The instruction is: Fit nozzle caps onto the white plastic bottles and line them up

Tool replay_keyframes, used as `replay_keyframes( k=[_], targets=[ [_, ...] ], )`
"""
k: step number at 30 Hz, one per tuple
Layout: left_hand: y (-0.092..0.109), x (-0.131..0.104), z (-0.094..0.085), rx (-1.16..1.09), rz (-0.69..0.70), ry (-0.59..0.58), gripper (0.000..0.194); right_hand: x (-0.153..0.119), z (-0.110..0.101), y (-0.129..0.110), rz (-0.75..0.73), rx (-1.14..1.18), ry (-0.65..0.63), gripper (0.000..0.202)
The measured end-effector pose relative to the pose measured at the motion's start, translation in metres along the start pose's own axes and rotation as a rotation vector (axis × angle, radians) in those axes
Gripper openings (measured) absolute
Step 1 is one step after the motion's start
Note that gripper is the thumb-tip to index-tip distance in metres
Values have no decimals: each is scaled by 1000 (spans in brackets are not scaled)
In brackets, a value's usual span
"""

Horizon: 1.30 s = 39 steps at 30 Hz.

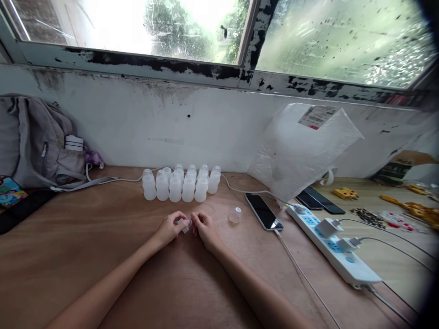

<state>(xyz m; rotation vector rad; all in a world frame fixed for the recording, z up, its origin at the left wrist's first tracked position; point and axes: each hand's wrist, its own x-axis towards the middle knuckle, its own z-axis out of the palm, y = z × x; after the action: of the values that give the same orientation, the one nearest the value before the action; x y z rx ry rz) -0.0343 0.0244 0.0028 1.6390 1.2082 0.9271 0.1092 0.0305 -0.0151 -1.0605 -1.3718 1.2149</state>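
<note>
Near the middle of the table my left hand [170,227] pinches a small translucent grey-white piece [185,227] between thumb and fingers. Its exact kind is too small to make out. Close beside it, my right hand [205,228] is closed in a pinch at the right edge of that piece; what its fingertips hold is hidden. To the right of my hands lies a clear plastic cap [235,215]. Behind them stand several frosted white small bottles [175,188] in rows, most with clear domed caps on top.
A smartphone [264,212] with a charging cable lies right of the cap. Beyond it are a white power strip [334,246] with plugs, two dark phones [318,200] and a plastic mailing bag [298,141] against the wall. A grey backpack [37,141] stands far left.
</note>
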Motion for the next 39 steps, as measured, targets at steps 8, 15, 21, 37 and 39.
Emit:
replay_keyframes(
  k=[8,15,21,37,39],
  targets=[
    [7,-5,-5,125,24,29,27,2,-1,0,3,51,-25,33],
    [43,-11,-57,472,268,314,26,3,-2,-6,92,103,3,40],
    [95,44,-117,755,326,464,28,2,-2,-6,93,100,-20,42],
    [106,171,-123,1142,-382,-181,39,3,-2,-7,51,146,-21,38],
    [107,172,-119,1165,-389,-190,40,3,-2,-6,56,145,-25,38]
  ],
)
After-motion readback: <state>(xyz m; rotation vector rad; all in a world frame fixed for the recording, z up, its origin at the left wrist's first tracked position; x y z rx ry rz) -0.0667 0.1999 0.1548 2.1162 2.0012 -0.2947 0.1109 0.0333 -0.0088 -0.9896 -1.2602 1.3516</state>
